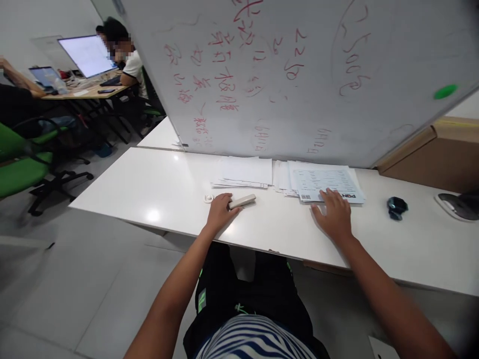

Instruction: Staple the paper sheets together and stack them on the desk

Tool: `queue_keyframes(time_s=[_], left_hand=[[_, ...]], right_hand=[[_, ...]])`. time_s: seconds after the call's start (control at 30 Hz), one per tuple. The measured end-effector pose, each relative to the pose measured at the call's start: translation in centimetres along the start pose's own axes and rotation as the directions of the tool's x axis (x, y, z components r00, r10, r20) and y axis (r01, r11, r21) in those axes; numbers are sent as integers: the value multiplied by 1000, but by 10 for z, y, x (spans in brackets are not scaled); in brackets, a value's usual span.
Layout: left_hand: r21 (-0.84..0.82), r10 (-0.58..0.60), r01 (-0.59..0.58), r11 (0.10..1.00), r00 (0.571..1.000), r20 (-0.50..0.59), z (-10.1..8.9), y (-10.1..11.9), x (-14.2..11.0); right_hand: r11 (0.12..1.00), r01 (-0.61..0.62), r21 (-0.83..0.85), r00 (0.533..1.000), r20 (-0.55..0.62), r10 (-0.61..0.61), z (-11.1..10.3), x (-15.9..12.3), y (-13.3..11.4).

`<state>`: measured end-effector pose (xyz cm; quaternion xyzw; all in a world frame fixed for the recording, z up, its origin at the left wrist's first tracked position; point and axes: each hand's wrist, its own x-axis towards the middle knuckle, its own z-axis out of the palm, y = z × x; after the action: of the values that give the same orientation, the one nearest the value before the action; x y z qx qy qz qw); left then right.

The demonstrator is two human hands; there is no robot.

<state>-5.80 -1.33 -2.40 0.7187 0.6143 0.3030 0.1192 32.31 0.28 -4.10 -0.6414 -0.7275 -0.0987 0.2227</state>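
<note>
My left hand [220, 212] rests on the white table, its thumb and fingers closed around the near end of a light grey stapler [245, 201]. The stapler's other end points right. Just left of those fingers lies a small white looped item [208, 199], partly hidden. My right hand [335, 217] has its fingers spread, with the fingertips on the lower edge of a printed sheet [322, 180] bearing large dark letters and a small square code. That sheet tops an uneven paper pile. A second stack of white paper [245, 170] lies left of it, behind the stapler.
A whiteboard [277, 99] with red writing stands along the table's [142, 194] back edge. Right of my right hand are a dark watch-like item [396, 207], a black-and-white device [460, 205] and a cardboard box [430, 154]. People sit at a desk with monitors at far left, near green chairs.
</note>
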Motion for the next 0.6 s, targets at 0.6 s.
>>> queue_keyframes(time_s=[0.6], left_hand=[[60,-75,71,996,994,76,-9,9,11]], right_hand=[[972,-174,159,985,39,170,-10,0,-4]])
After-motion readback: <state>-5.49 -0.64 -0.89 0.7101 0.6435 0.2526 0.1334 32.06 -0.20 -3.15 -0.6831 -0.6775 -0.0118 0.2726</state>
